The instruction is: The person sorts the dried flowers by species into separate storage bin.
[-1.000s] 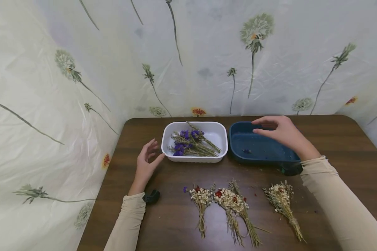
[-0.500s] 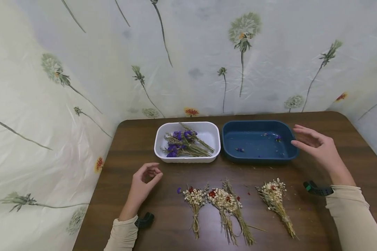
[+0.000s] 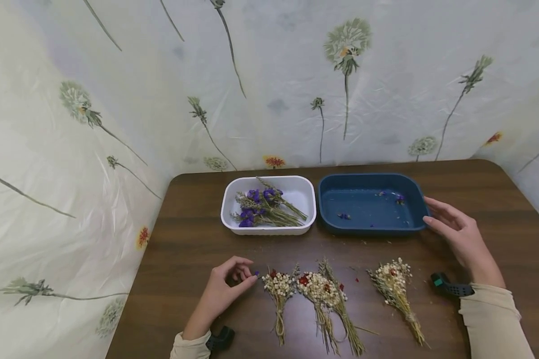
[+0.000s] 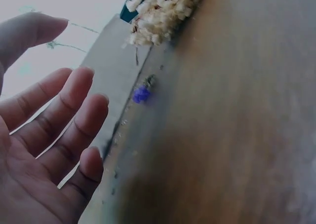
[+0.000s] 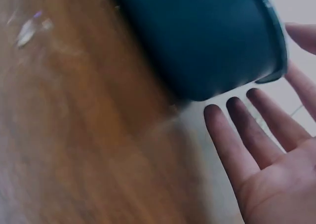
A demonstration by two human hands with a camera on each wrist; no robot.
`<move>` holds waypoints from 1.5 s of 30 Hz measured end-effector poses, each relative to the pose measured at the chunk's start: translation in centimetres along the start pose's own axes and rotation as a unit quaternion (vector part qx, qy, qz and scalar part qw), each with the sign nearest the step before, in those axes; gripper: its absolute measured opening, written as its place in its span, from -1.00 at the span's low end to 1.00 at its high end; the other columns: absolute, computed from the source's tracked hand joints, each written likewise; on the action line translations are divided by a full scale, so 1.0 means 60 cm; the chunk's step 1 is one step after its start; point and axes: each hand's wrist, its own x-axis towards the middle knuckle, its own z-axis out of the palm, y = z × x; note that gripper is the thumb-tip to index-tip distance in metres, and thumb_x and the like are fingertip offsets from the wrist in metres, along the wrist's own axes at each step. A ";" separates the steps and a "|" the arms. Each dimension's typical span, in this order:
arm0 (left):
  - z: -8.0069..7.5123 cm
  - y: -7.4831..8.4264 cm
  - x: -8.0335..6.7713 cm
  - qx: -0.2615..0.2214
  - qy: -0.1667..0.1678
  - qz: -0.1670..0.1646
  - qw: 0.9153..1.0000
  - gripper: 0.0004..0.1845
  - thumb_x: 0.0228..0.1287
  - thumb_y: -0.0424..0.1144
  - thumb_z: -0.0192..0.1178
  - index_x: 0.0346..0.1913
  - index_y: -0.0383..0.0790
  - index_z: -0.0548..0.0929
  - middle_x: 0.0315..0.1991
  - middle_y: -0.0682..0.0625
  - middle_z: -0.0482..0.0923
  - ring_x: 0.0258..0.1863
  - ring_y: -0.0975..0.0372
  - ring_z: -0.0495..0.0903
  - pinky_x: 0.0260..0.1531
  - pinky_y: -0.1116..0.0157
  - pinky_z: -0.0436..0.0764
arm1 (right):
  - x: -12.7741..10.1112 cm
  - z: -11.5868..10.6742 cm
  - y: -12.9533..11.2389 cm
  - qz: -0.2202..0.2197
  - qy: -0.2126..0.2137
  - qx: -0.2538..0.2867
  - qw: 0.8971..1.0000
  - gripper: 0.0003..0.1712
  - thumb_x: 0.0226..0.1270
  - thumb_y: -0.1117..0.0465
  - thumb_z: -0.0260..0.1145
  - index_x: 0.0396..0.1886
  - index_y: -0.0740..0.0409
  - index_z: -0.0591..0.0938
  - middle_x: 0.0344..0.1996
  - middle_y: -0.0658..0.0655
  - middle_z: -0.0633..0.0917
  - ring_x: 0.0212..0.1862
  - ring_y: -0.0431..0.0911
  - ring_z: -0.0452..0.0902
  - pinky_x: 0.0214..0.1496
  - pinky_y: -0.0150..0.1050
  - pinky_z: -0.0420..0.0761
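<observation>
My left hand (image 3: 222, 291) reaches low over the table, its fingertips close to a small purple flower head (image 3: 256, 273). In the left wrist view that purple flower (image 4: 141, 93) lies on the wood, apart from the loosely spread fingers. Just right of it lies a dried bouquet (image 3: 279, 286) with cream blossoms and tied stems. My right hand (image 3: 464, 242) is at the right end of a dark blue tray (image 3: 373, 231), fingers extended beside its wall. Purple flower bits (image 3: 344, 216) lie inside that tray. Neither hand holds anything.
A white tray (image 3: 269, 231) with purple-flowered bunches (image 3: 274, 212) stands left of the blue tray. Bouquets with cream and red blossoms (image 3: 325, 289) lie at the front middle, and one more bouquet (image 3: 397, 284) to their right. Crumbs dot the brown table (image 3: 188, 224).
My left hand has come down from beside the white tray toward the purple flower head. My right hand has moved from above the blue tray to its right end.
</observation>
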 end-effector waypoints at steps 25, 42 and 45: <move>0.030 0.027 -0.010 0.026 -0.059 -0.044 0.997 -0.78 0.23 -0.05 0.51 -0.44 0.08 0.64 -0.59 0.19 0.51 -0.59 0.44 0.40 -0.54 0.44 0.50 | -0.006 -0.014 0.007 -0.003 -0.006 0.075 0.997 -0.41 0.50 0.54 0.15 0.49 0.40 0.37 0.36 -0.11 0.50 0.16 -0.39 0.65 -0.02 -0.51 0.69; 0.074 0.040 -0.017 0.146 -0.070 -0.066 0.985 -0.74 0.08 -0.02 0.60 -0.46 0.03 0.69 -0.68 0.31 0.45 -0.71 0.52 0.33 -0.31 0.26 0.61 | -0.012 -0.015 0.011 0.022 0.000 0.079 0.997 -0.35 0.52 0.50 0.15 0.56 0.30 0.31 0.47 -0.11 0.43 0.30 -0.51 0.46 0.02 -0.55 0.66; 0.072 0.041 -0.015 0.136 -0.073 -0.078 0.985 -0.78 0.11 -0.07 0.58 -0.44 0.01 0.70 -0.65 0.30 0.47 -0.71 0.52 0.31 -0.32 0.29 0.58 | -0.013 -0.016 0.011 0.025 -0.003 0.079 0.997 -0.35 0.52 0.50 0.14 0.57 0.30 0.30 0.48 -0.12 0.43 0.31 -0.52 0.45 0.04 -0.55 0.66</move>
